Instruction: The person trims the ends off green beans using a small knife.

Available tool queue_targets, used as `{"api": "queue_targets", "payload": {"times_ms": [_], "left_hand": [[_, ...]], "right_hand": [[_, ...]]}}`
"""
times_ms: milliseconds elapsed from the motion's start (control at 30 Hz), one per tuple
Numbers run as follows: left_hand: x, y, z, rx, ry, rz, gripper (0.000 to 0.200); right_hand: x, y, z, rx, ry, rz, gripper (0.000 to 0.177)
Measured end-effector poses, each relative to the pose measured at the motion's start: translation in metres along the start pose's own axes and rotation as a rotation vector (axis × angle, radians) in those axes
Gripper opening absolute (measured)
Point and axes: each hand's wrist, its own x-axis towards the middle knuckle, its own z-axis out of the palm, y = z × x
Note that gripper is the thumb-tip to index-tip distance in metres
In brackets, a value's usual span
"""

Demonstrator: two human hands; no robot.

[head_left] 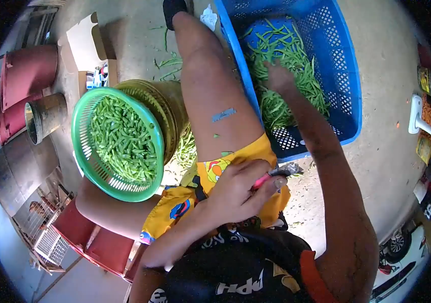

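Green beans (289,58) are best gathered evenly from the blue crate (349,76) by the right hand (278,77), whose grip cannot be told among them, while the pink-handled knife (263,180), clenched in the left hand (235,192), is pointed away from the thigh (215,101).

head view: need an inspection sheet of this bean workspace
surface: concrete floor, stray beans on it
job's things: blue crate holding green beans; green colander full of cut beans, over a yellow basket
clutter: cardboard box, red pots, metal bucket
hands: right hand on the crate's beans, grip unclear; left hand with fingers closed on a pink-handled tool
cables: nothing seen
surroundings: white car, wire cage
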Motion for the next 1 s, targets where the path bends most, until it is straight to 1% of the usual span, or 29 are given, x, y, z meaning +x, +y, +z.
{"api": "queue_targets", "payload": {"times_ms": [33, 67, 100, 167, 200, 267, 300, 333, 400, 433, 467, 533, 567, 600, 667, 700, 733, 800, 833, 867, 933, 967, 1000], "left_hand": [[0.002, -0.001, 0.001, -0.023, 0.023, 0.029, 0.024], [0.004, -0.002, 0.001, -0.044, 0.046, 0.060, 0.024], [0.004, -0.005, 0.000, -0.044, 0.043, 0.059, 0.024], [0.004, -0.010, 0.000, -0.092, 0.039, 0.028, 0.022], [0.006, -0.010, 0.000, -0.100, 0.032, 0.027, 0.022], [0.011, -0.008, -0.003, -0.078, -0.008, 0.000, 0.024], [0.013, -0.009, -0.001, -0.081, 0.010, 0.036, 0.024], [0.015, -0.010, 0.001, -0.083, 0.010, 0.039, 0.024], [0.018, -0.012, 0.002, -0.089, -0.011, 0.082, 0.024], [0.017, -0.011, 0.002, -0.089, -0.010, 0.083, 0.024], [0.017, -0.011, 0.001, -0.105, -0.024, 0.060, 0.024], [0.014, -0.011, -0.001, -0.119, -0.036, 0.029, 0.024], [0.013, -0.010, -0.002, -0.137, -0.018, 0.026, 0.023], [0.013, -0.010, -0.003, -0.157, 0.001, 0.022, 0.023], [0.013, -0.009, -0.004, -0.163, 0.003, 0.005, 0.022], [0.014, -0.008, -0.005, -0.170, 0.001, -0.009, 0.022], [0.016, -0.007, -0.006, -0.171, 0.005, -0.010, 0.022], [0.019, -0.004, -0.007, -0.155, 0.011, 0.018, 0.023], [0.019, -0.005, -0.007, -0.159, 0.013, 0.014, 0.023], [0.018, -0.006, -0.006, -0.165, 0.017, 0.013, 0.023], [0.018, -0.008, -0.008, -0.169, 0.025, 0.014, 0.024], [0.017, -0.007, -0.009, -0.186, 0.037, 0.018, 0.024], [0.017, -0.007, -0.009, -0.203, 0.048, 0.024, 0.025]], "right_hand": [[-0.002, 0.016, -0.007, -0.002, -0.026, 0.010, 0.080], [-0.001, 0.034, -0.014, 0.036, -0.009, 0.052, 0.081], [-0.002, 0.055, -0.015, 0.074, 0.001, 0.094, 0.083], [-0.013, 0.100, -0.019, 0.130, 0.104, 0.180, 0.082], [-0.022, 0.119, -0.018, 0.126, 0.099, 0.189, 0.082], [-0.041, 0.141, -0.017, 0.113, 0.269, 0.203, 0.077], [-0.052, 0.138, -0.021, 0.248, 0.357, 0.177, 0.070], [-0.065, 0.131, -0.029, 0.245, 0.359, 0.177, 0.070], [-0.084, 0.113, -0.044, 0.773, 0.473, 0.250, 0.054], [-0.075, 0.119, -0.027, 0.732, 0.757, 0.125, 0.040], [-0.066, 0.124, -0.026, 0.733, 0.758, 0.124, 0.040], [-0.046, 0.130, -0.018, 1.038, 0.516, 0.304, 0.031], [-0.038, 0.126, -0.008, 0.636, 0.653, 0.146, 0.026], [-0.030, 0.120, -0.007, 0.637, 0.650, 0.143, 0.026], [-0.013, 0.107, -0.005, 0.317, 0.740, 0.027, 0.034], [-0.017, 0.089, -0.022, 0.573, 0.556, 0.101, 0.035], [-0.009, 0.081, -0.022, 0.573, 0.554, 0.096, 0.035], [0.007, 0.071, -0.020, 0.414, 0.461, 0.140, 0.035], [0.013, 0.072, -0.019, 0.468, 0.455, 0.206, 0.038], [0.018, 0.076, -0.019, 0.464, 0.447, 0.205, 0.038], [0.031, 0.098, -0.015, 0.418, 0.529, 0.346, 0.041], [0.029, 0.110, -0.016, 0.476, 0.534, 0.379, 0.042], [0.027, 0.125, -0.016, 0.472, 0.532, 0.380, 0.042]]}}
